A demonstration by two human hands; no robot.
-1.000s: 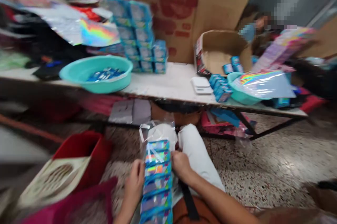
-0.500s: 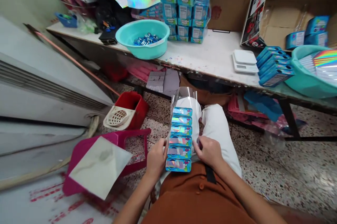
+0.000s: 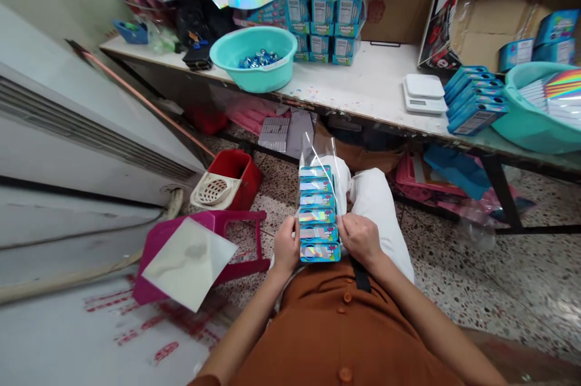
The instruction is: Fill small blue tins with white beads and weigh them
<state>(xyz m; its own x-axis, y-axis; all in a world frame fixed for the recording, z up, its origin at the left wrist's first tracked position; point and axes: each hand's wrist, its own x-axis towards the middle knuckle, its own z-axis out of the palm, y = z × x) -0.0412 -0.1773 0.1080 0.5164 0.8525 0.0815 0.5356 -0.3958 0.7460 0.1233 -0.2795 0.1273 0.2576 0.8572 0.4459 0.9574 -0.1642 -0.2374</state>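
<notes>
On my lap lies a row of several blue candy boxes point(image 3: 318, 215) with shiny labels, inside a clear plastic bag point(image 3: 320, 153). The bag's loose end sticks out past the far box, toward the workbench. My left hand point(image 3: 287, 245) is closed at the left edge of the bag, beside the nearer boxes. At the right edge, my right hand point(image 3: 361, 235) has its fingers curled against the bag. The fingertips of both hands are partly hidden. White trousers point(image 3: 379, 210) show beneath the bag.
A workbench point(image 3: 363, 83) ahead bears a turquoise basin point(image 3: 254, 74) of wrapped candies, stacked blue boxes point(image 3: 322, 14), a white scale point(image 3: 424, 94) and another basin point(image 3: 521, 126). To the left are a magenta stool point(image 3: 154, 241) with a white sheet and a red bucket point(image 3: 247, 177).
The bag with its boxes sits slightly higher and more to the right in view, both hands with it. The whole view has shifted a little. My hands still grip the bag's sides.
</notes>
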